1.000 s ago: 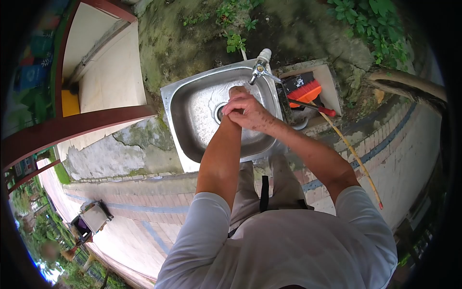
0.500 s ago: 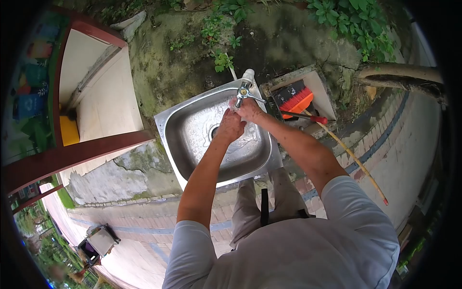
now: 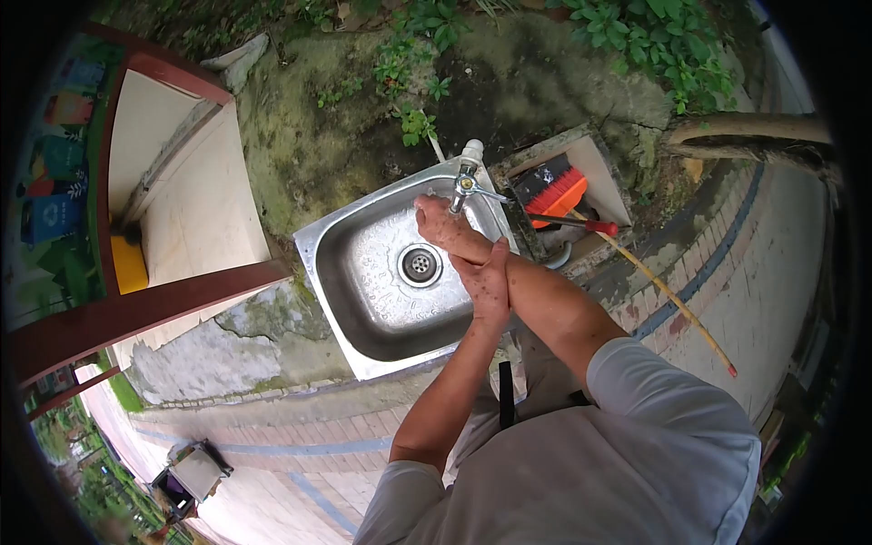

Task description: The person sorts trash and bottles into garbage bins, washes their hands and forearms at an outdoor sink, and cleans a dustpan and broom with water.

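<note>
My left hand (image 3: 486,277) is wrapped around my right forearm (image 3: 536,295) just above the wrist, over the near right side of the sink. My right hand (image 3: 442,224) is under the spout of the metal tap (image 3: 466,184), its fingers curled together with nothing seen in them. Both forearms reach over a stainless steel sink (image 3: 350,350), whose wet basin shows droplets and a round drain (image 3: 421,265). My left fingertips are partly hidden behind the right forearm.
Right of the sink, an open box-like recess (image 3: 610,173) holds an orange brush head with red bristles (image 3: 556,195). A red-handled rod and a thin yellow stick (image 3: 672,300) lean out of it. A mossy rock slope (image 3: 318,136) rises behind; a dark red frame (image 3: 182,304) stands left.
My left hand has moved from beside the right hand under the tap to my right forearm, closing around it. My right hand has shifted slightly left and down, and the drain is now uncovered.
</note>
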`<action>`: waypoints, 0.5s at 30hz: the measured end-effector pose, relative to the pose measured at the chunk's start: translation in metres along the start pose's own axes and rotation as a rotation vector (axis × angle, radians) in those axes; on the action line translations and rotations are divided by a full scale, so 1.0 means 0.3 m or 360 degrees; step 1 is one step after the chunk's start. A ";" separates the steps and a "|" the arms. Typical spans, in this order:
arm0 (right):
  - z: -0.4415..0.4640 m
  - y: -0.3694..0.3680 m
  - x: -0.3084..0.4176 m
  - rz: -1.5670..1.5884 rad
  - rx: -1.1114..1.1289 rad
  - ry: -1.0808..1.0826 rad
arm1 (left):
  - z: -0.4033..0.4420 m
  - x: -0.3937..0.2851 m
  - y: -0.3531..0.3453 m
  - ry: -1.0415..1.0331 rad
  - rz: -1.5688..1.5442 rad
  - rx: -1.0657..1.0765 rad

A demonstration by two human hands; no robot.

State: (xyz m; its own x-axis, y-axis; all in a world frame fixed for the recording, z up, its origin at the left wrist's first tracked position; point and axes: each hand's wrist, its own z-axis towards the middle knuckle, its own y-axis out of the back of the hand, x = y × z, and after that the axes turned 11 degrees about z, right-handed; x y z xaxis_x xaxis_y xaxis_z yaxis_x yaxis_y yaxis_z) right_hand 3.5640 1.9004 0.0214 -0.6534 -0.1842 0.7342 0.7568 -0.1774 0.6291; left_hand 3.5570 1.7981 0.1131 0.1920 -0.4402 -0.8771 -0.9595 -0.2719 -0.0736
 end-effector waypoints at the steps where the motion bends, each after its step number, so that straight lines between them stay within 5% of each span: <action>1: -0.020 0.044 0.015 -0.0412 0.0517 -0.0027 | -0.004 0.022 -0.005 0.0087 -0.0127 0.0025; 3: -0.069 0.073 -0.014 -0.0666 0.0658 0.0323 | 0.186 -0.027 0.042 0.0320 -0.0697 0.0077; 8: -0.083 0.379 0.173 0.0632 0.0611 0.0535 | 0.519 0.096 0.268 0.0541 -0.0064 0.0275; 9: -0.098 0.375 0.127 0.0779 0.0535 0.0168 | 0.479 0.049 0.272 0.0468 0.0135 0.0279; 11: -0.096 0.358 0.042 0.1610 0.0261 -0.1265 | 0.439 0.032 0.239 0.0463 0.0395 0.0294; 12: -0.082 0.366 0.052 0.2210 -0.0043 -0.1629 | 0.398 0.017 0.222 0.0578 0.0191 0.0408; 15: -0.046 0.318 0.101 0.3146 -0.0229 -0.1631 | 0.302 -0.055 0.123 0.0788 -0.0646 0.0741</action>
State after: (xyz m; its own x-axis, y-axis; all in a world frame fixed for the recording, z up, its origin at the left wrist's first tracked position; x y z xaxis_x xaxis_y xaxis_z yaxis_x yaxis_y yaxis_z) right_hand 3.6161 1.8647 0.1001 0.9660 0.2409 0.0937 0.2091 -0.5152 -0.8312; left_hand 3.4997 1.8729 0.0818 0.5101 -0.7426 -0.4340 -0.7613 -0.1550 -0.6296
